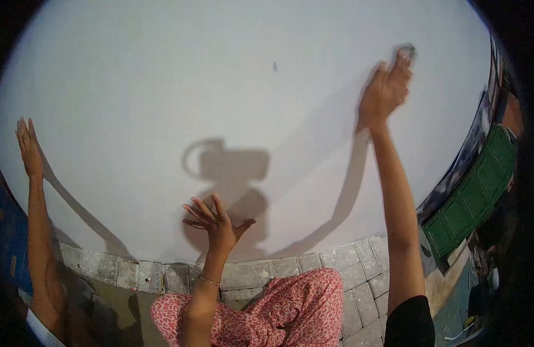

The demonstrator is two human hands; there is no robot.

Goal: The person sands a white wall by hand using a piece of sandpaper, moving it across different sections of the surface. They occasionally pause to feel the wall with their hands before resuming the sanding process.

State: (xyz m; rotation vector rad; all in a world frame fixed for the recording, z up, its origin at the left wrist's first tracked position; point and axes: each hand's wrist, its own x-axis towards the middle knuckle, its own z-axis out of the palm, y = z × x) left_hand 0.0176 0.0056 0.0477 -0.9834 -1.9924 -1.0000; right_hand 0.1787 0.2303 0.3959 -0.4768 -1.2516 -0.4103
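Observation:
My left hand [217, 225] is raised at the lower middle with its fingers spread, near a large white sheet or board [162, 87], holding nothing; a thin bracelet [209, 281] circles the wrist. At the upper right my right hand [387, 89] reaches out over the white surface, its fingers closed round a small object [406, 52] that is blurred and partly hidden. A small dark mark [275, 67] shows on the white surface near the top middle. Shadows of a head and arms fall across it.
Another person's hand [28, 147] lies flat at the white surface's left edge. Patterned pink trousers [301, 301] show at the bottom over grey paving bricks [243, 274]. A green panelled object [472, 191] stands at the right, and something blue [9, 231] at the left.

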